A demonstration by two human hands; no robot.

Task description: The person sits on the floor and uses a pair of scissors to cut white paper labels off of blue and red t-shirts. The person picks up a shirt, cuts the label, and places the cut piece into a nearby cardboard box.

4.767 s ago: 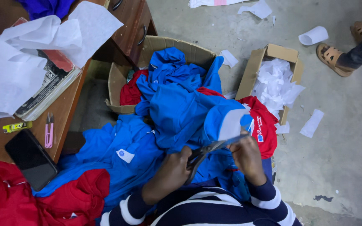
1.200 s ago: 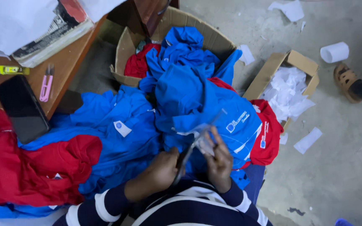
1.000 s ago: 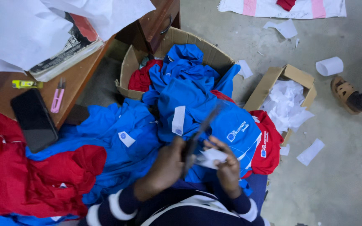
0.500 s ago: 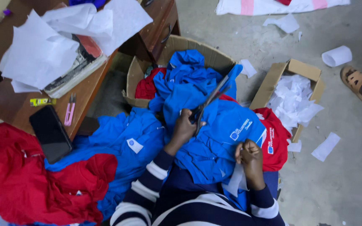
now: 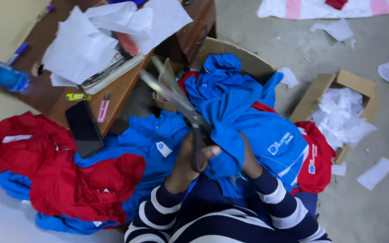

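Note:
My left hand (image 5: pixel 186 158) grips the handles of grey metal scissors (image 5: pixel 175 95); their blades stand apart and point up and left over the pile. My right hand (image 5: pixel 248 158) clutches a bunched fold of a blue shirt (image 5: pixel 271 137) with a white chest print, and the cloth covers most of the fingers. Both wrists wear navy sleeves with white stripes. The shirt lies across my lap, on top of other blue and red shirts.
A large cardboard box (image 5: pixel 248 57) holds blue and red shirts. A smaller box (image 5: pixel 327 83) is full of white paper scraps. At left a wooden desk (image 5: pixel 52 96) carries papers, a black phone (image 5: pixel 84 129) and a blue bottle (image 5: pixel 3 77). Red shirts (image 5: pixel 68 173) are heaped lower left.
My left hand swung the scissors from pointing up-right to up-left, and the blades are now apart. My right hand came up from my lap and gathered the blue shirt.

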